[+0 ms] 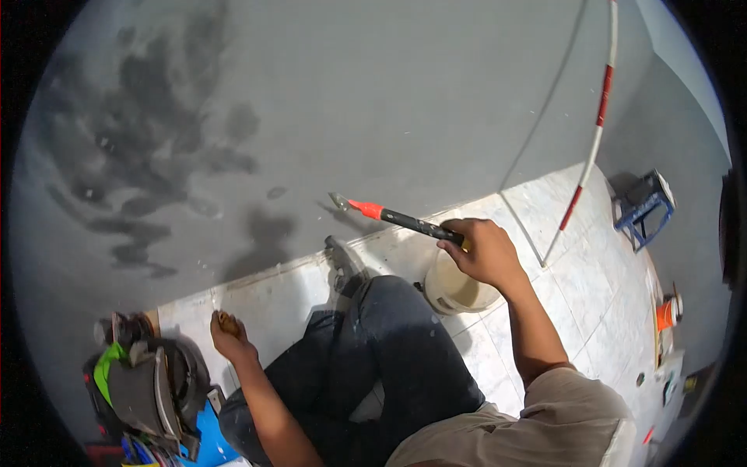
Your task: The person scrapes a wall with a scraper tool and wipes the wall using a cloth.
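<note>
My right hand [492, 255] is closed around the black handle of a scraper [412, 222]. Its red-orange neck and small metal blade point left, toward the grey wall [334, 93]; I cannot tell whether the blade touches it. Below that hand stands a white bucket [443, 302] with some pale stuff inside. My left hand [229, 342] is held low at the left, fingers curled around something small and brownish that I cannot make out. Dark, damp-looking patches [148, 117] spread over the wall's left part.
Bags and tools lie in a pile [144, 389] at the lower left. A red-and-white pole [601, 109] stands at the right, near a blue stool [644, 214]. An orange container [666, 315] is at the far right. Pale tiles [545, 311] cover the floor.
</note>
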Demonstrator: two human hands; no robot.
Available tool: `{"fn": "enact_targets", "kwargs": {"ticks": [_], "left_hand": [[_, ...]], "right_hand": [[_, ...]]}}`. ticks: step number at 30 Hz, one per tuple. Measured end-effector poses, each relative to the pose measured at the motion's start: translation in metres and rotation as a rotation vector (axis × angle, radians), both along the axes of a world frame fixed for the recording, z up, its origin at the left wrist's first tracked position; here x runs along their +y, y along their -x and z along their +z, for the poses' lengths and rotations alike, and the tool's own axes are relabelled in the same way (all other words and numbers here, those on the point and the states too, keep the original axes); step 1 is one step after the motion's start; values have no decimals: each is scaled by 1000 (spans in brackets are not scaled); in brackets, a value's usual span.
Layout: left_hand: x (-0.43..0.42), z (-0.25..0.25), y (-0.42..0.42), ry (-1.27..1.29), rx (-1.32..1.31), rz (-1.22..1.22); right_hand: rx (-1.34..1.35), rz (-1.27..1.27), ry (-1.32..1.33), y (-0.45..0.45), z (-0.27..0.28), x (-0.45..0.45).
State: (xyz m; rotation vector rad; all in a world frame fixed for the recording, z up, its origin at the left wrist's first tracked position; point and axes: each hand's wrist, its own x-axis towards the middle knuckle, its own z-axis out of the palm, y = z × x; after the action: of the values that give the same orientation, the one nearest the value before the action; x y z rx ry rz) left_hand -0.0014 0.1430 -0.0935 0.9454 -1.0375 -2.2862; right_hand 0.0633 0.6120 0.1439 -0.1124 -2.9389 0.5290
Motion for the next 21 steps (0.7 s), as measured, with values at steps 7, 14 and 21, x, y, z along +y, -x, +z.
{"fn": "enact_targets", "kwargs": {"ticks": [7, 14, 21], "left_hand": [[-13, -68, 8, 109, 41, -228], [16, -39, -6, 79, -45, -267], [6, -59, -2, 128, -108, -287]], "right_hand": [[203, -103, 846, -35, -57, 30], [249, -170, 1493, -17, -20, 32], [653, -501, 1455, 83, -77, 139]]}}
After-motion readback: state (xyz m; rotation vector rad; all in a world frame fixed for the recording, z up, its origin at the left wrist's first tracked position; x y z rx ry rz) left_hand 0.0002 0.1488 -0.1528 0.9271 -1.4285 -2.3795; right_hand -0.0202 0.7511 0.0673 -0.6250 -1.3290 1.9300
